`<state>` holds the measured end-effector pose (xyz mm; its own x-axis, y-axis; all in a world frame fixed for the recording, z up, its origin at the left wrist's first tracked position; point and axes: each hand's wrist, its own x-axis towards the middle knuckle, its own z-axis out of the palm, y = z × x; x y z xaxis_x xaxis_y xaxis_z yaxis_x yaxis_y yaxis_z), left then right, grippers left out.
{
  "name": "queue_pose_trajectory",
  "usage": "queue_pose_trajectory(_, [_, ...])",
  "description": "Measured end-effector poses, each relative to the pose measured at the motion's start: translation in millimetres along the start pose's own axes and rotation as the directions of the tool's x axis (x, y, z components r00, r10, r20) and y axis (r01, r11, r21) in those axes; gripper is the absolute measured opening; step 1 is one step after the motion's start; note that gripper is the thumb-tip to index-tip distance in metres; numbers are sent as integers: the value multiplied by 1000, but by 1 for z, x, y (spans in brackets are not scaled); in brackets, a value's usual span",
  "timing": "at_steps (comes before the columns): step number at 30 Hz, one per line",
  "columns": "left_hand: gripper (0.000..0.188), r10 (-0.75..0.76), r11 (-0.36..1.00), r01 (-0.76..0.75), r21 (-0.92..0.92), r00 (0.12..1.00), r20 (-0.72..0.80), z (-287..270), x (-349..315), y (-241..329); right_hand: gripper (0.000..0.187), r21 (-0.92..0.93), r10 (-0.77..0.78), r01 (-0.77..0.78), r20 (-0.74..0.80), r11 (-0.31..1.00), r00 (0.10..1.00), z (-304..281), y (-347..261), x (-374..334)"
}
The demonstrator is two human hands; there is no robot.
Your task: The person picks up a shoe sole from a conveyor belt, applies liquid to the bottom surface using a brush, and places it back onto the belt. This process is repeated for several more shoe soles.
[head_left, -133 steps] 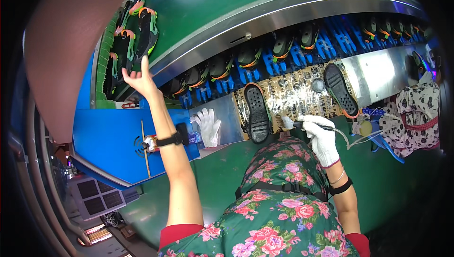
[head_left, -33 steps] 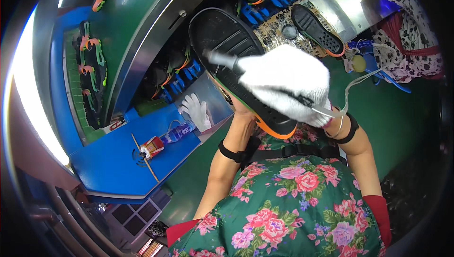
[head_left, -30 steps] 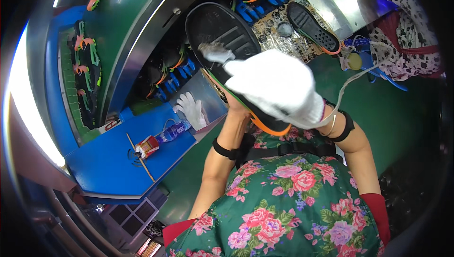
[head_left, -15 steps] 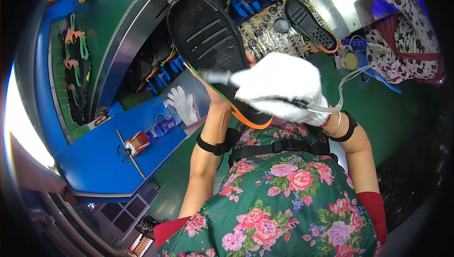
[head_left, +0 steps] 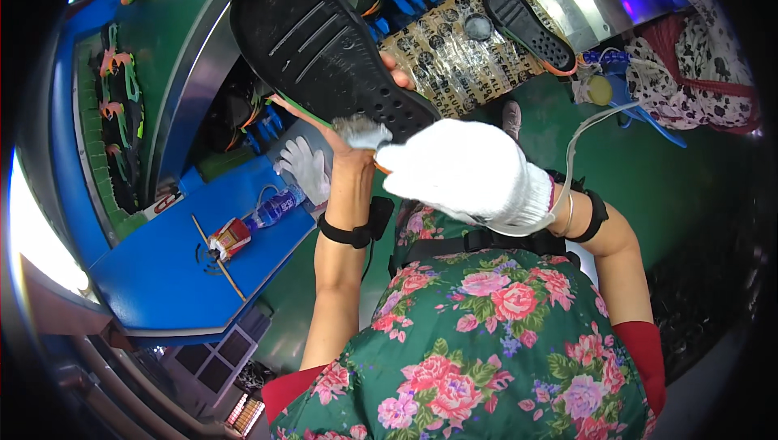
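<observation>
A black shoe sole [head_left: 312, 39] with grooves, small holes and an orange-green rim is tilted up in front of me. My left hand [head_left: 339, 144] grips it, with the thumb along the left edge and fingertips showing at the far side. My right hand [head_left: 466, 168], in a white knitted glove, is closed round a brush whose handle is mostly hidden by the glove. The brush's bristles [head_left: 361, 128] are at the sole's near left edge, slightly blurred. A similar black sole [head_left: 527, 23] lies on a tape-covered cardboard piece [head_left: 438, 59], beside a small round dish [head_left: 478, 27].
On the left, a blue table [head_left: 162, 278] bears a white glove [head_left: 306, 166], a plastic bottle [head_left: 275, 207], a red packet [head_left: 229, 239] and a thin stick [head_left: 219, 262]. Blue racks with shoes stand at the back. Patterned cloth [head_left: 689, 75] hangs at right, near a pale cord [head_left: 575, 144].
My left hand has carried the sole up and to the left. My right hand has moved slightly left and down, and the brush has come to the sole's near left edge.
</observation>
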<state>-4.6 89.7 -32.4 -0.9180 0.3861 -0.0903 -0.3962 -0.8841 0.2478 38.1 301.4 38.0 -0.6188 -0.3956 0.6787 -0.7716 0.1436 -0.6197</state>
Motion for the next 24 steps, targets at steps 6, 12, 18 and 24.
queue_pose_trajectory(6, [132,90,991,-88,101,996,-17,1,3,9,32,97,141,-137,-31,986,990,-7,0,-4])
queue_pose_trajectory(12, [141,60,995,-65,73,996,69,1,9,15,25,307,311,-281,-51,909,949,-5,0,-13])
queue_pose_trajectory(18, [111,-76,991,43,126,959,275,9,16,24,26,171,162,-153,-40,973,986,-6,-1,-19])
queue_pose_trajectory(24, [140,39,983,-77,165,974,223,10,21,23,24,284,288,-256,-76,924,955,-9,0,-20])
